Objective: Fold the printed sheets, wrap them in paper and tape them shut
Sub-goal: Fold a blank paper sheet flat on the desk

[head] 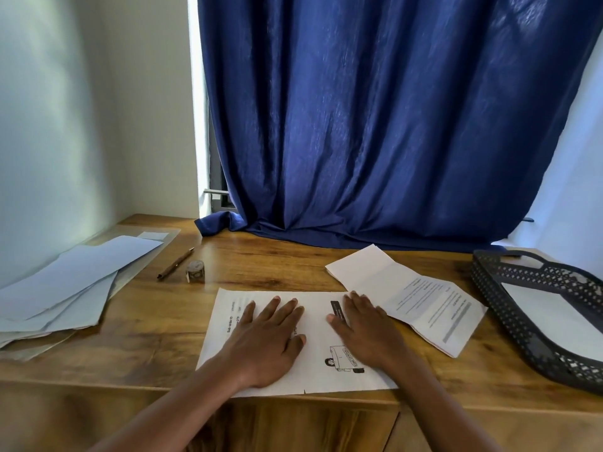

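Left hand (266,340) flat, fingers spread wide, palm down on the printed sheet (313,373), and the right hand (365,327) pressed flat beside it, fingers together, holding nothing. That sheet lies at the near edge of the wooden surface (261,265). Just to the right, a second sheet (408,291), creased and partly unfolded, touching the first at its corner. Far right, a dark tray (522,321) with white paper inside. Over on the left, a stack of plain paper (65,288); between it and the sheets, a pencil (175,263) and a small tape roll (195,271)
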### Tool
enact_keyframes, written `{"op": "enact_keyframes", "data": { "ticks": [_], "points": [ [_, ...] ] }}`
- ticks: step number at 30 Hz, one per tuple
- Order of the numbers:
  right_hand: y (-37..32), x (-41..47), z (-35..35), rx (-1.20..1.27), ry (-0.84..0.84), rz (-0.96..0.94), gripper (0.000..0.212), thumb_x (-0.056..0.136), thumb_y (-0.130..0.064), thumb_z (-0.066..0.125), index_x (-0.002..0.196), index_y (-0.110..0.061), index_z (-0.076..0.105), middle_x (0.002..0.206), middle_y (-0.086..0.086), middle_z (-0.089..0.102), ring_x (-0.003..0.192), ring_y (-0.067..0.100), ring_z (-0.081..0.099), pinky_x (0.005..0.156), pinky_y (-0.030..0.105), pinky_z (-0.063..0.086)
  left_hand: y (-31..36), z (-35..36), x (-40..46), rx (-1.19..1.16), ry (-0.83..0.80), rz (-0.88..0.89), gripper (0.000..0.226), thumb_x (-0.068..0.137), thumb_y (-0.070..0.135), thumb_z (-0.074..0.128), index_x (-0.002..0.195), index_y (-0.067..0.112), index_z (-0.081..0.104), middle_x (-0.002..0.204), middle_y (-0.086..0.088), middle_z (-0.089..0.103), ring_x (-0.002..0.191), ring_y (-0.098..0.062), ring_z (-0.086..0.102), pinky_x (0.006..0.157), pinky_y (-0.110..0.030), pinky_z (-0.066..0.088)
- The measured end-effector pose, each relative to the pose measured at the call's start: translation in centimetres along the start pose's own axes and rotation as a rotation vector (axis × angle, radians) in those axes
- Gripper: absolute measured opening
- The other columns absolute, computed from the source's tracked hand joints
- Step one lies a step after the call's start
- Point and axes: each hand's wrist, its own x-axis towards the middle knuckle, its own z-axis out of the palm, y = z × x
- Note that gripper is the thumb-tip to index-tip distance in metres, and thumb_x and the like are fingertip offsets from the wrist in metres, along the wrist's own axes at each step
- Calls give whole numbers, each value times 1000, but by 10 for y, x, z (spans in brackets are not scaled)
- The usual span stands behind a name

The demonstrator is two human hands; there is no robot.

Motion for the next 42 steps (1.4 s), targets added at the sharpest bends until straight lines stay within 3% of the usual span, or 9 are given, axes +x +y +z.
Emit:
{"op": "enact_keyframes", "data": {
  "ticks": [4,9,11,13,16,27,32,35,42],
  "points": [
    [-15,-10,-3,-81,132,-45,63,106,-49,17,160,-16,18,169,6,12,156,23,7,126,44,10,1,1,-1,1,3,3,63,107,57,11,163,34,-4,170,14,-12,156,-10,-17,128,-49,-8],
    [-47,-35,14,27,42,-259,59,107,-47,17,162,-27,6,170,-5,-2,155,12,-9,119,32,-9,0,2,-1,-3,18,6,60,108,53,13,163,35,-3,170,14,-10,156,-10,-16,127,-47,-9],
    [-40,-33,14,18,28,-238,69,101,-61,7,162,-29,4,170,-6,-4,155,12,-10,117,30,-10,0,1,0,2,13,4,60,108,54,12,163,35,-3,170,14,-10,156,-10,-17,127,-47,-9],
    [-31,-31,12,-3,19,-197,96,77,-73,-13,162,-30,1,170,-6,-7,155,12,-10,118,31,-9,0,1,0,7,5,1,61,108,55,11,163,35,-4,170,14,-11,156,-11,-17,127,-47,-9],
    [-25,-29,11,-32,18,-160,112,61,-73,-23,161,-30,-2,169,-6,-9,155,13,-9,121,33,-6,-1,1,2,1,-4,-14,61,107,56,11,163,36,-4,170,15,-11,156,-11,-17,128,-48,-9],
    [-25,-27,15,-29,35,-162,111,61,-75,-24,161,-30,-3,169,-6,-10,155,15,-10,121,35,-6,-48,-7,5,-4,-17,-213,66,106,58,10,164,29,-5,171,8,-10,157,-14,-12,128,-45,-5],
    [-27,-28,14,-24,37,-159,112,60,-74,-24,161,-30,-3,169,-6,-10,155,15,-10,122,36,-5,-39,-12,6,-5,-34,-326,70,106,60,9,164,24,-5,171,0,-16,155,-27,-24,125,-57,-11],
    [-27,-29,14,-17,52,-163,108,64,-72,-22,161,-28,-2,169,-4,-8,156,15,-9,122,35,-5,-5,-13,-2,-15,44,-205,69,105,61,9,164,27,-4,168,3,-20,151,-26,-31,124,-56,-13],
    [-26,-29,15,-7,51,-160,109,63,-71,-24,161,-29,-2,169,-5,-9,155,13,-10,123,35,-5,13,2,-25,-8,-35,-28,77,93,70,-2,162,36,-9,169,11,-18,153,-10,-23,128,-42,-10]
  ]
}}
